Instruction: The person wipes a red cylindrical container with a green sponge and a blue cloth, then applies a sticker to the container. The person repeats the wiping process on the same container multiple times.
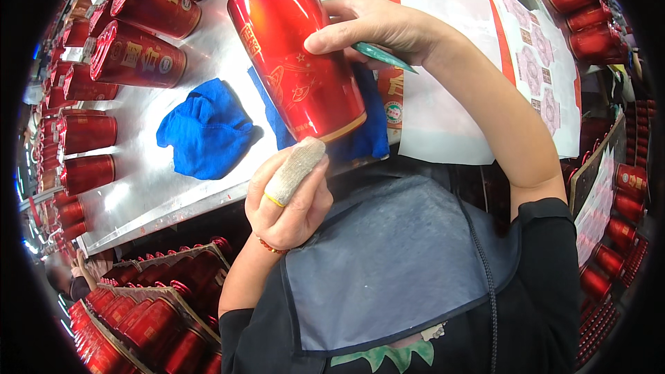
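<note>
A glossy red bottle point(294, 62) with gold printing lies slanted over the metal bench, its gold-rimmed base towards me. My right hand point(388, 31) is closed round its far right side, thumb on top. A green pointed tool point(384, 55), whose kind I cannot make out, sticks out from under that hand's fingers. My left hand point(291, 197) is curled at the base, its index finger in a pale fabric finger cot point(296, 170) that touches the rim. Its thumb is hidden. Beneath the bottle is a blue cloth point(370, 125); a crumpled blue cloth point(208, 131) lies to the left.
Red bottles point(138, 55) stand in rows along the bench's left side. White paper point(450, 69) and printed decal sheets point(537, 62) lie at right. Crates of red bottles point(152, 318) are at lower left, with more racks on the right. Another person point(69, 280) is far left.
</note>
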Motion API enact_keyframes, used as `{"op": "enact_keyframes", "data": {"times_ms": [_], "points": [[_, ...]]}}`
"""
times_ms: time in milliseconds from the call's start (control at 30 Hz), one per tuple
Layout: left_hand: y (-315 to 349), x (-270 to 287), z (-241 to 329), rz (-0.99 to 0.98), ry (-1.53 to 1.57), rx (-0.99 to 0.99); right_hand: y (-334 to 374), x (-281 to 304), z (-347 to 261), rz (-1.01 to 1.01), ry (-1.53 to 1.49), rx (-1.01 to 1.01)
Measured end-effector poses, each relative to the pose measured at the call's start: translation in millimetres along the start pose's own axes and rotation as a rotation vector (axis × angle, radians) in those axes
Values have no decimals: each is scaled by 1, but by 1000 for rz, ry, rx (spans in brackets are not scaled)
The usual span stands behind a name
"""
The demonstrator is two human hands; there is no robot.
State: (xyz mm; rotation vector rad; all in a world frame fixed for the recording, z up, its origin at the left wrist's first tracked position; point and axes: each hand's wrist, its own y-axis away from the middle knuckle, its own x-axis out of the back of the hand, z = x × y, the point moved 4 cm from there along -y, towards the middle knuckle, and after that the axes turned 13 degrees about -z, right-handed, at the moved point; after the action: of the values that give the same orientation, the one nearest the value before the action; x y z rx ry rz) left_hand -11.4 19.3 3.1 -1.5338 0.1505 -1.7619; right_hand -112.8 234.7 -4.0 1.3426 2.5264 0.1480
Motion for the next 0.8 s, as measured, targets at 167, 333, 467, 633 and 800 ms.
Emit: {"op": "enact_keyframes", "data": {"times_ms": [167,333,467,633,800], "points": [[-16,-1,4,-10,-50,-91,3,-4,-12,21,104,-35],[-28,-16,11,-112,-108,-114,1,-6,-19,33,221,-64],[-24,-12,0,2,-45,147,5,-2,-10,105,286,-53],[-19,-16,-25,-32,269,379,18,-9,-16,167,370,-27],[-11,-28,-32,-39,542,435,19,-4,-3,183,340,0]]}}
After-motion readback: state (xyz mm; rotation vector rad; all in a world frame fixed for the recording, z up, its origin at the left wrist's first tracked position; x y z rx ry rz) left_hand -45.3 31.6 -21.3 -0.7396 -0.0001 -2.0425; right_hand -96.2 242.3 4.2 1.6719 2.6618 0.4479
